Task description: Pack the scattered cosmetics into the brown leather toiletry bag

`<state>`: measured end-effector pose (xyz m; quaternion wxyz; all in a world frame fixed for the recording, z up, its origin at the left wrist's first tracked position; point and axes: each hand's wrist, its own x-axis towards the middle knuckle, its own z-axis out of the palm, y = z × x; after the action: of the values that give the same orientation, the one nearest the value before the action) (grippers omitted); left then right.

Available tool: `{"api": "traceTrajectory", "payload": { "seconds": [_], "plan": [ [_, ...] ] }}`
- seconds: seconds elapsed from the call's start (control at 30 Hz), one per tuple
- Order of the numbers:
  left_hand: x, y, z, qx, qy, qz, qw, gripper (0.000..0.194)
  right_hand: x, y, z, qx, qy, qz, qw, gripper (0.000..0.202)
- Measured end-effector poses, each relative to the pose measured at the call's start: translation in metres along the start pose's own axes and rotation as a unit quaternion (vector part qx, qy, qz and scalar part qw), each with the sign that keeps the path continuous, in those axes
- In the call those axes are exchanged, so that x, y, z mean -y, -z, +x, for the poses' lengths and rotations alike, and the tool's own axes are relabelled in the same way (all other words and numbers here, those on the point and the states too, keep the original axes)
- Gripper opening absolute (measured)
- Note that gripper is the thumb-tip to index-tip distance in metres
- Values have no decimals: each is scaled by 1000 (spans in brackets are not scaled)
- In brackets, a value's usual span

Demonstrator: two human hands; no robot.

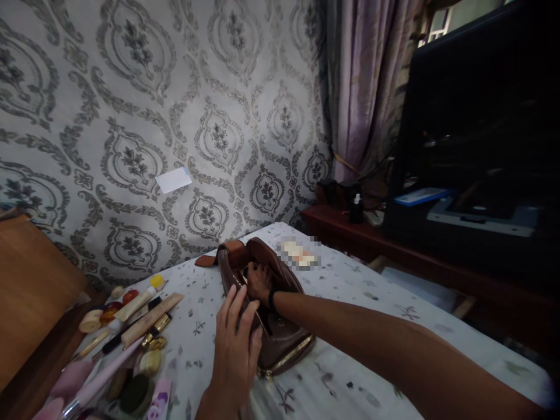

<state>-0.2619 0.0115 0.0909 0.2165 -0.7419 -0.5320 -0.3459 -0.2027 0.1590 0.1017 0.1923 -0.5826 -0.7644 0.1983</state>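
Nearest, the left hand (234, 335) lies flat with fingers extended against the rim, at seven o'clock on the unzipped dark-brown leather bag with gold zips (289, 335). The right hand (259, 281) reaches inside from four o'clock; whether it grips anything, I cannot tell. Light pressure on the rim should steady the bag, keeping that wrist off the zip teeth. Mixed beige, pink and gold cosmetics (151, 319) crowd nine o'clock; the white leaf-print cloth (345, 277) gives more room at three. Beyond, a blurred pale packet (298, 255) sits at one o'clock, before a dark-red wooden ledge (335, 224).
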Motion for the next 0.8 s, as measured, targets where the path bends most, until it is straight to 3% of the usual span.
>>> {"api": "traceTrajectory", "payload": {
  "seconds": [0.17, 0.47, 0.67, 0.8],
  "plan": [
    [1, 1, -1, -3, -4, 1, 1000, 37, -2, -10, 13, 13, -27, -45, 999, 40],
    [2, -1, -1, -5, -7, -3, 1000, 38, -3, -7, 13, 21, -1, -102, 995, 37],
    [1, 1, -1, -4, -8, -4, 1000, 38, 8, 14, 5, 75, 20, -144, 986, 37],
    [2, 2, 0, -4, -8, -11, 1000, 39, 5, 44, -18, 152, 130, -157, 967, 32]
  ]
}}
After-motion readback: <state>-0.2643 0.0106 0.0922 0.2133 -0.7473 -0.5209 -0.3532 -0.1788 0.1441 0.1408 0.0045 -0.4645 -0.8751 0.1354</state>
